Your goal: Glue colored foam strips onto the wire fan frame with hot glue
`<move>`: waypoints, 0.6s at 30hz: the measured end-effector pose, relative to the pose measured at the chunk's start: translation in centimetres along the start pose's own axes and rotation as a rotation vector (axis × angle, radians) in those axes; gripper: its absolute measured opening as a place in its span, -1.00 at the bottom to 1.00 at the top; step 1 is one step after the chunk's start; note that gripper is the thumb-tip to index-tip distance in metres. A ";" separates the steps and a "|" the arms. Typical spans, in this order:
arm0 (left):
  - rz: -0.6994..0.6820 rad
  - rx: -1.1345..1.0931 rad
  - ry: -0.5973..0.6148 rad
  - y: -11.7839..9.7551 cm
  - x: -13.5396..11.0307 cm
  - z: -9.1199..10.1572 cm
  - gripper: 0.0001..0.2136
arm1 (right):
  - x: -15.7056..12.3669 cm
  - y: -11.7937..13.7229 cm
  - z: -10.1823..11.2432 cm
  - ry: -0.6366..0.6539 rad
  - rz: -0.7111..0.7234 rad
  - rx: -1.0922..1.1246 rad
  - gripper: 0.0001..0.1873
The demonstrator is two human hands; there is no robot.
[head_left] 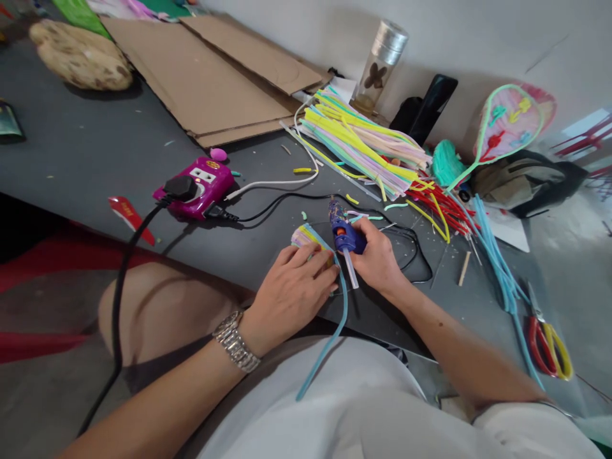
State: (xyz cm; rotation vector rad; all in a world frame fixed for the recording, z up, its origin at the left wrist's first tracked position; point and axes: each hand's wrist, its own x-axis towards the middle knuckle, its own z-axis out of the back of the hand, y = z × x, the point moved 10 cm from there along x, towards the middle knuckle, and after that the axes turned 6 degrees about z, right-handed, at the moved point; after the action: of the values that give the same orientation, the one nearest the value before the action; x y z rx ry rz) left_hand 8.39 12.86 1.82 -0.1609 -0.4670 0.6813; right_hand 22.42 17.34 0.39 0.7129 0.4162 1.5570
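A striped pipe-cleaner piece point(304, 234) sat near the edge of the table point(268, 255), held under the left hand's point(295, 290) bent fingers, with a blue pipe cleaner point(342, 312) trailing by the fingertips. Just beside it, the right hand point(377, 255) gripped a hot glue gun point(348, 238); beyond lay bundled pastel pipe cleaners point(356, 143).

1. Flat brown cardboard sheets point(220, 89) lie overlapping on a dark grey table point(62, 153).
2. A tan, brown-blotched rounded lump point(81, 57) sits just left of the cardboard.
3. A clear cylindrical bottle with a silver lid point(377, 70) stands to the cardboard's right.
4. Well right of the cardboard rests a grey-and-black fabric bag point(509, 182).
5. A slim red-and-white object point(131, 218) lies on the cardboard's near side.
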 end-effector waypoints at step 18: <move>0.018 -0.026 0.016 0.4 -0.2 -0.2 -0.84 | -1.0 1.1 -0.7 -0.079 0.147 -0.199 -0.81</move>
State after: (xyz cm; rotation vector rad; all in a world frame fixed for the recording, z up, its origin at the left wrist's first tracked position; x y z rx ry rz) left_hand 8.17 13.08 1.42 -0.1950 -0.4600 0.6916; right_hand 21.13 16.29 0.37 0.6593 0.1501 1.6752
